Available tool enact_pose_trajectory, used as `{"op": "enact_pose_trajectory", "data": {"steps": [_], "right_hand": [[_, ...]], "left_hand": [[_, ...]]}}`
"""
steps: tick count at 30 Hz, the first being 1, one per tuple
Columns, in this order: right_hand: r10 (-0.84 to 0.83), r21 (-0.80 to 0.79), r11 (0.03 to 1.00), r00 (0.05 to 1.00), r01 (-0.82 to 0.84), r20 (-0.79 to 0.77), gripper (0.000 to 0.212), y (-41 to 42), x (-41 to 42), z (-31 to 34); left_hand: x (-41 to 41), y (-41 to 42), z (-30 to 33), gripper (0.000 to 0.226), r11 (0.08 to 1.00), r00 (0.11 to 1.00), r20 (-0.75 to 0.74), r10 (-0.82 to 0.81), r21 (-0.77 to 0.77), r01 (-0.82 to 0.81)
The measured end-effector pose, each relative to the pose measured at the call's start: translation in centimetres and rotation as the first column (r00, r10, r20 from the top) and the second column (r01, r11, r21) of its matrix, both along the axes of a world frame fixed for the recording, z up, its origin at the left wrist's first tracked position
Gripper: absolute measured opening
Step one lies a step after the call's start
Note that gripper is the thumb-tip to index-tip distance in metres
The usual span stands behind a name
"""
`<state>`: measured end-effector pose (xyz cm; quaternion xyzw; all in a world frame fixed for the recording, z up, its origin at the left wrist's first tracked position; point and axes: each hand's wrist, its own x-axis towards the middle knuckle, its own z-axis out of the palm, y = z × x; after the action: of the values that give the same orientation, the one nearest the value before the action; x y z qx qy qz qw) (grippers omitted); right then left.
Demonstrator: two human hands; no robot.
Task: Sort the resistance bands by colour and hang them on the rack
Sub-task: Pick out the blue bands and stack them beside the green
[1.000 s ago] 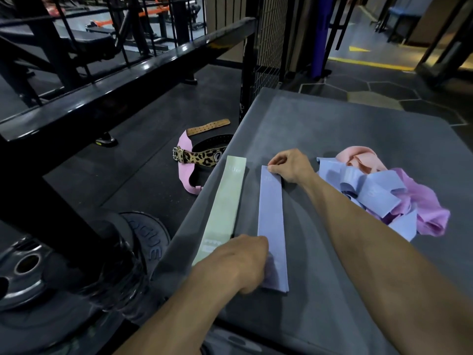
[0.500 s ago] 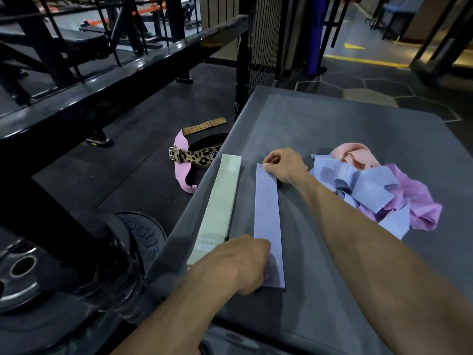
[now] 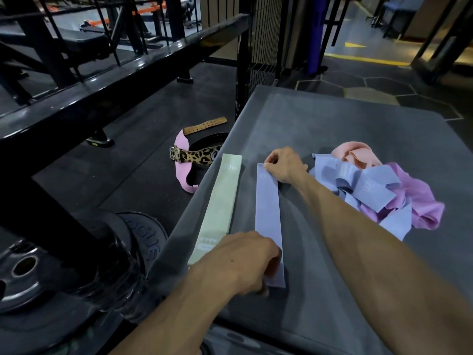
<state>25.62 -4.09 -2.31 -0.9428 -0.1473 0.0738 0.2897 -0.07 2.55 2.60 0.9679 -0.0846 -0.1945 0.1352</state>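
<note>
Both hands [image 3: 285, 163] [image 3: 245, 262] pinch blue band [image 3: 268, 213] ends, flat on pad [image 3: 332, 124].

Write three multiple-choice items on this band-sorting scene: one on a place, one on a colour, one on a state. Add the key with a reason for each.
1. Where does the green band lie?
A. left of the flat blue band
B. on the heap
C. on the floor

2. What colour is the band under both hands?
A. pink
B. blue
C. green

3. How does the right hand meet that band?
A. it pinches the far end
B. it hovers clear of it
C. it lies flat on the middle

Key: 1 A, the two lie side by side on the grey platform. 2 B, the left hand covers its near end. 3 A, the fingertips close on the far corner.
</note>
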Motion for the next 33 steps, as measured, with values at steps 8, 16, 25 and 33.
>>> {"op": "enact_pose_trajectory", "data": {"steps": [8,16,25,33], "right_hand": [[-0.030,-0.014,0.999,0.997,0.031,0.073,0.010,0.3,-1.0,-0.1],[-0.048,-0.048,0.998,0.997,0.051,0.053,0.016,0.7,-1.5,0.6],[-0.019,-0.021,0.999,0.974,0.024,0.224,0.016,-1.4,-2.5,2.0],[-0.086,-0.373,0.885,0.887,0.277,0.454,0.023,-13.8,-5.6,6.7]], "left_hand": [[0.0,-0.1,0.3,0.018,0.999,0.995,0.090,-0.044,0.019,0.042],[-0.4,0.6,1.7,0.018,0.998,0.993,0.099,-0.067,0.017,0.065],[-0.4,1.2,0.8,0.024,0.996,0.998,-0.002,-0.057,-0.068,0.057],[-1.9,0.1,2.2,0.014,0.996,0.995,0.090,-0.035,-0.073,0.042]]}}
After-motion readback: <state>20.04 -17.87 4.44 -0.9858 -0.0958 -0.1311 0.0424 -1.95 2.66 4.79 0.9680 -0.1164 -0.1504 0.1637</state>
